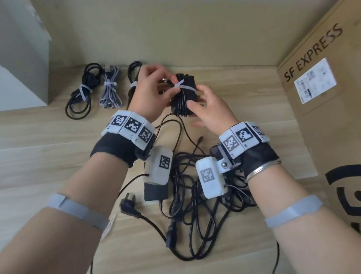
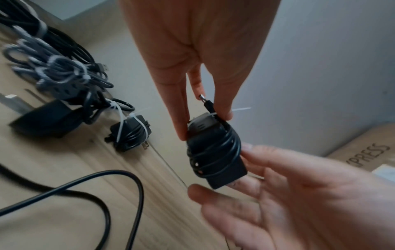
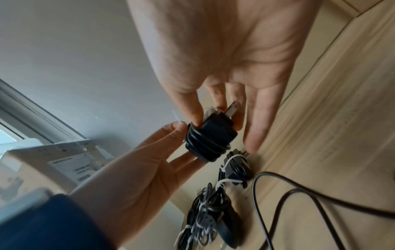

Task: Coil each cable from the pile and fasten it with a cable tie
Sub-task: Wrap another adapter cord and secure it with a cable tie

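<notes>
A black power adapter with its thin cable wound round it is held above the table. A white cable tie circles the windings, and its tail sticks out sideways. My left hand pinches the tie at the bundle's top edge, with other fingers under the adapter. My right hand grips the adapter at its plug end, where the metal prongs show between the fingers. The cable's barrel plug pokes up by my left fingers.
A tangled pile of black cables with a power brick and a wall plug lies below my wrists. Tied bundles lie at the back: black, grey, another adapter. A cardboard box stands right.
</notes>
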The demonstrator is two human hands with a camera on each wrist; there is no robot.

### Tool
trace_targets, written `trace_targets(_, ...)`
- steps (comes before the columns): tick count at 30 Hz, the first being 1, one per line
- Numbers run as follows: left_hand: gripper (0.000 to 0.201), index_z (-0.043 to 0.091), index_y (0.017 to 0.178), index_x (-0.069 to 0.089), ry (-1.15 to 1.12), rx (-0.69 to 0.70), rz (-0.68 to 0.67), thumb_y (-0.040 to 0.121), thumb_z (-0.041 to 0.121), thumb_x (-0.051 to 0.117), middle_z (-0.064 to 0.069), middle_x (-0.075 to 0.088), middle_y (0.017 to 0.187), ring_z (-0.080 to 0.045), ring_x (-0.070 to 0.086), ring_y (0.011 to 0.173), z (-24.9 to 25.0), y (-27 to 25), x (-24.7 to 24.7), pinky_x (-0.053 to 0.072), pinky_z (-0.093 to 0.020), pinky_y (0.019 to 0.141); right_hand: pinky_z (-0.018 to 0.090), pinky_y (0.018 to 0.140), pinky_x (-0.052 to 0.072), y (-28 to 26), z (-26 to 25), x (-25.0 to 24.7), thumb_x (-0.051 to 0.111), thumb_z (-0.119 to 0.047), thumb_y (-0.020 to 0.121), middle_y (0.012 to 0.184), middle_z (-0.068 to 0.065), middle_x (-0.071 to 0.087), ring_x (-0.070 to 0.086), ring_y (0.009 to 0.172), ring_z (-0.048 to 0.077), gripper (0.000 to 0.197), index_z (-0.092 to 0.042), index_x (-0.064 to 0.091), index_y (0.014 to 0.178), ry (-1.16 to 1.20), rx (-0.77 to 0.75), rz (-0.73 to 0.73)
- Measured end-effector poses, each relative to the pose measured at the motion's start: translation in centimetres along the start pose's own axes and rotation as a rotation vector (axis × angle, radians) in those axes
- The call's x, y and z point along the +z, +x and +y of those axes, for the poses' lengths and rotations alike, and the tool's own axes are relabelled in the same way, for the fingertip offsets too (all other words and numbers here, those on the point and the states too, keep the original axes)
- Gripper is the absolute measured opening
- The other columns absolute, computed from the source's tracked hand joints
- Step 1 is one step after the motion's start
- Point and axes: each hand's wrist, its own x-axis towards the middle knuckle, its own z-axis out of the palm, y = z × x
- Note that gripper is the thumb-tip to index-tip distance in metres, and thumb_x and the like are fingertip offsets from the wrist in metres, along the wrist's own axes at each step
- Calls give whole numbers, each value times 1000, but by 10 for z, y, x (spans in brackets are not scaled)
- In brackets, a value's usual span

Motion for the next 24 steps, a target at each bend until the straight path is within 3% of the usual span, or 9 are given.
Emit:
trace_targets(3,13,13,98,58,77,-31,-22,86,9,62,-4,32,113,-17,55,104,0,16,13,46,-22,96,35,82,56,20,2,-9,54,-12,92,113,6,54,61,86,9,47,-11,39,136,89,-4,30)
trace_targets(7,16,21,97,54,-28,-135,-53,87,10,59,-7,34,113,-23,60,104,-8,35,27,52,-35,93,40,86,55,46,7,-14,56,-8,90,111,9,55,59,98,18,48,-9,41,135,101,7,51)
trace_targets(11,30,17,114,47,-50,-184,4,87,8,59,-5,30,114,-15,60,95,-18,48,39,47,-17,92,47,90,51,75,20,-14,60,-15,86,118,12,60,60,105,26,51,-14,43,135,51,8,58)
trace_targets(12,32,19,112,44,-52,-194,29,86,8,60,-4,31,112,-14,59,90,-21,51,42,47,-17,92,47,90,51,82,24,-13,60,-15,86,118,12,60,61,103,26,51,-15,44,135,42,16,56)
trace_targets(15,29,23,100,39,-36,-237,44,85,11,62,-1,48,92,-19,58,83,-30,58,47,51,-35,88,45,91,51,98,29,-12,59,-13,87,119,13,60,61,104,26,51,-16,44,136,34,33,55)
trace_targets(16,26,22,98,40,-34,-257,31,86,11,60,1,54,86,-18,60,84,-32,60,48,51,-36,86,45,90,52,101,31,-11,58,-10,88,121,14,59,61,105,27,51,-15,43,136,48,47,49)
trace_targets(19,20,19,98,43,-9,-287,24,88,7,55,2,63,94,-12,61,90,-39,63,50,49,-28,84,41,87,54,113,36,-9,54,-4,91,125,17,54,60,106,28,49,-9,40,138,122,93,33)
trace_targets(24,18,21,94,47,3,-309,-14,87,6,53,4,63,96,-13,61,93,-50,67,51,54,-32,82,33,86,53,124,43,-3,50,0,92,130,20,49,55,105,23,50,-7,36,140,172,114,-4)
